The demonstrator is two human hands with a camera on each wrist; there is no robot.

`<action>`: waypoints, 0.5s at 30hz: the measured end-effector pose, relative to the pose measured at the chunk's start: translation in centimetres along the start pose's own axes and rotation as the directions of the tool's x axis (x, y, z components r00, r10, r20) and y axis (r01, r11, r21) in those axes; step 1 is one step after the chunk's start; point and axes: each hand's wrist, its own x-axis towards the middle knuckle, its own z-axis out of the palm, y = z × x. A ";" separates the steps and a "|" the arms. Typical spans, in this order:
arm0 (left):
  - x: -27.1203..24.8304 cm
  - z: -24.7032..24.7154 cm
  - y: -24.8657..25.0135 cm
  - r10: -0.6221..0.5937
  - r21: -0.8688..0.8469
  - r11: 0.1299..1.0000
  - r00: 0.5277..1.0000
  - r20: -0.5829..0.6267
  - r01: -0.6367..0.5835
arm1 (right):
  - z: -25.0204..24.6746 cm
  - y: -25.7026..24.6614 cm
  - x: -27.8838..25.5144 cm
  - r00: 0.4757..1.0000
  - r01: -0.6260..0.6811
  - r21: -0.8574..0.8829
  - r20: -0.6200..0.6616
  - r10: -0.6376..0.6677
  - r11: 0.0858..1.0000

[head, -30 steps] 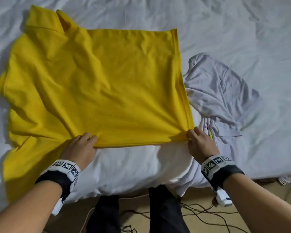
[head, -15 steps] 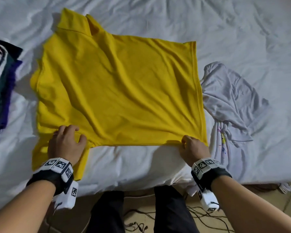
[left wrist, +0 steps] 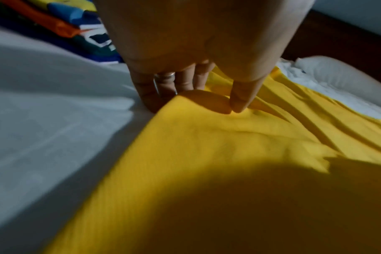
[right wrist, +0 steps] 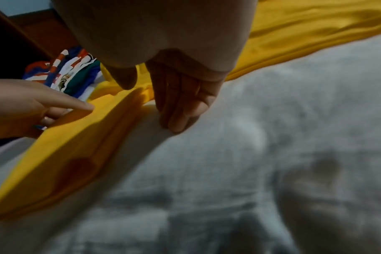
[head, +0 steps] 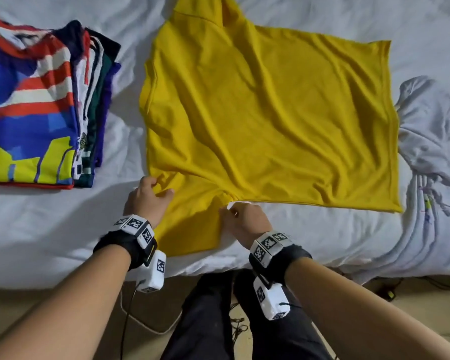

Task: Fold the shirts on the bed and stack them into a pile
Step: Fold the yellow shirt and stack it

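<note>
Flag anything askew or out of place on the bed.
The yellow shirt lies wrinkled, one sleeve hanging over the bed's near edge. A white shirt sits crumpled, unfolded, at the right. The pile looks neat.

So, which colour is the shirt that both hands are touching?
Plain yellow. The shirt shows best in the head view.

bed (head: pixel 50 229): white sheet; on it: yellow shirt (head: pixel 270 120); folded pile (head: pixel 37 105); white shirt (head: pixel 431 141)
</note>
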 end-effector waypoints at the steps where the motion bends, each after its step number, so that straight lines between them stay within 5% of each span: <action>1: -0.2 0.1 -0.3 -0.007 -0.025 1.000 1.000 -0.006 0.006 | 0.5 -0.2 0.1 1.000 -0.007 0.009 -0.010 0.008 1.000; 9: -2.1 0.1 -5.6 0.035 -0.229 0.973 0.982 0.186 0.009 | 1.7 -0.4 0.1 1.000 -0.013 0.047 0.023 0.012 0.999; 15: -5.1 -0.3 -8.9 0.110 -0.510 0.856 0.994 0.015 -0.087 | 2.6 0.1 -1.7 0.995 0.101 0.261 -0.037 -0.095 0.960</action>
